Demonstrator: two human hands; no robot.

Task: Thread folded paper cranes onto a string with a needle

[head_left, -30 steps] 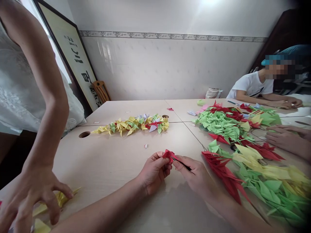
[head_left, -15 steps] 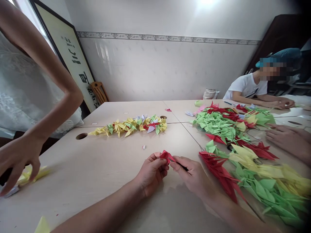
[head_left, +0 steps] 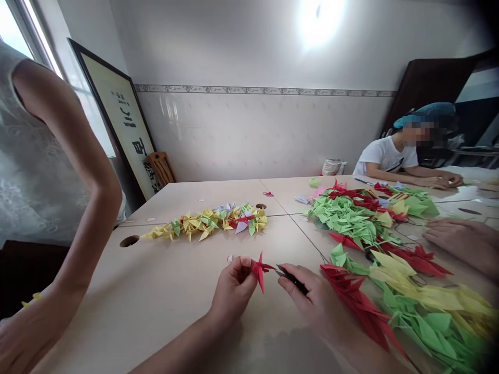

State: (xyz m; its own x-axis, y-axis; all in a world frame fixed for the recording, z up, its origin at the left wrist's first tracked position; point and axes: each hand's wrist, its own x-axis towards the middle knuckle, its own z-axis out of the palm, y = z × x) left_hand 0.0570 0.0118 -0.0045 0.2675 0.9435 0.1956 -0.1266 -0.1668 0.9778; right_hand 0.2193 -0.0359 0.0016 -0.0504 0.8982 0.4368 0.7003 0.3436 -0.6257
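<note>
Fingers of the left hand (head_left: 234,284) pinch a red paper crane (head_left: 259,269); the right hand (head_left: 312,301) grips a dark tool (head_left: 291,279).

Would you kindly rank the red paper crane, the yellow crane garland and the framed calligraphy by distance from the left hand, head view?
1. red paper crane, held in the left hand.
2. yellow crane garland, ahead on the table.
3. framed calligraphy, far back left.

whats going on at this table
The camera wearer's left hand pinches a red folded paper piece above the table, while the right hand holds a thin dark tool pointed at it. Heaps of green, red and yellow folded paper lie to the right. Another person's arm hangs at the left.
</note>
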